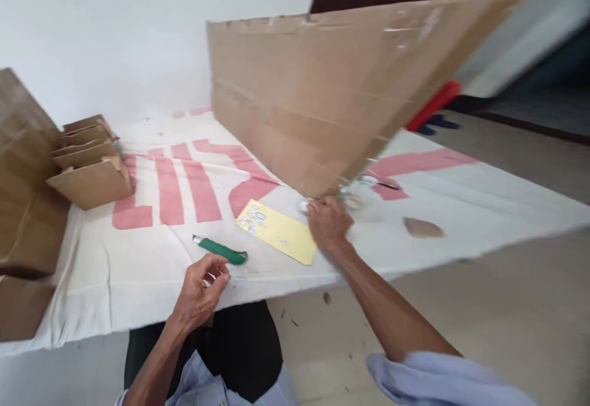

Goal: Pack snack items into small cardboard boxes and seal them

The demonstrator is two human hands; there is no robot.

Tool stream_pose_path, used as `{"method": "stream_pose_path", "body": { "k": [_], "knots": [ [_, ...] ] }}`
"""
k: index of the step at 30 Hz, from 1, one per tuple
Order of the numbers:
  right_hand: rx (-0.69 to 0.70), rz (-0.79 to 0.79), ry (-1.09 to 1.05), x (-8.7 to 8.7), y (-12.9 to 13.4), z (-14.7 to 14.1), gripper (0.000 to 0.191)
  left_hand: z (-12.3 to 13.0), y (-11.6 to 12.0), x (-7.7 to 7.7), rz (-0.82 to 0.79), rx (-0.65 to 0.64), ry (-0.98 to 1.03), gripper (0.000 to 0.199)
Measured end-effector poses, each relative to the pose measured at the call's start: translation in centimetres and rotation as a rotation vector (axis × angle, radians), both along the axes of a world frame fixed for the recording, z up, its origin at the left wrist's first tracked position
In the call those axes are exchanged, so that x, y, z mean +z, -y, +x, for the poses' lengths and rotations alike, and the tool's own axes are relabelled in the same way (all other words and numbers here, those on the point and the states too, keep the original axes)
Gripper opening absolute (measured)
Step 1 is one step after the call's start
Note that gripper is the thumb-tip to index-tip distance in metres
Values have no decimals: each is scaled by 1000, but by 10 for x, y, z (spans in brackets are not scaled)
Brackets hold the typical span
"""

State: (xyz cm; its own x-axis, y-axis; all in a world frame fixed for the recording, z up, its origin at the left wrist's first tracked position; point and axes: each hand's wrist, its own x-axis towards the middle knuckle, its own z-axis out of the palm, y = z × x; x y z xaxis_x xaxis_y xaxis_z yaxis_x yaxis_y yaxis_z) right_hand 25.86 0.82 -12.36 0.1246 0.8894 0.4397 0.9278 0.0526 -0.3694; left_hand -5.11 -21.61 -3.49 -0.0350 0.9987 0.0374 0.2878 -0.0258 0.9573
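My left hand [205, 286] hovers at the table's front edge, fingers loosely curled with a gap to the thumb and nothing in it. Just beyond it lies a green utility knife [224, 251]. My right hand [329, 222] is closed at the lower corner of a large cardboard panel [299, 99] that stands tilted on the table. Small whitish things show around its fingers, too blurred to name; what it grips is hidden. Between the hands lies a yellow card [286, 234], with several small pale pieces on its left end and another near its middle.
A white cloth with red print [175, 179] covers the table. On the left stand a divided cardboard holder [92, 172] and a big cardboard box [27, 179]. A brown scrap [423, 228] and a dark thin tool [387, 185] lie to the right. Something red [433, 105] shows behind the panel.
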Motion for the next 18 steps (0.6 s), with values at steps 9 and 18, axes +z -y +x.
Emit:
{"method": "stream_pose_path", "body": {
  "k": [9,18],
  "knots": [
    [-29,-231,85,4,3,-6,37,-23,29,-2,-13,102,-51,23],
    [-38,-160,85,16,40,-6,48,-39,22,-24,267,39,-379,21]
  ]
}}
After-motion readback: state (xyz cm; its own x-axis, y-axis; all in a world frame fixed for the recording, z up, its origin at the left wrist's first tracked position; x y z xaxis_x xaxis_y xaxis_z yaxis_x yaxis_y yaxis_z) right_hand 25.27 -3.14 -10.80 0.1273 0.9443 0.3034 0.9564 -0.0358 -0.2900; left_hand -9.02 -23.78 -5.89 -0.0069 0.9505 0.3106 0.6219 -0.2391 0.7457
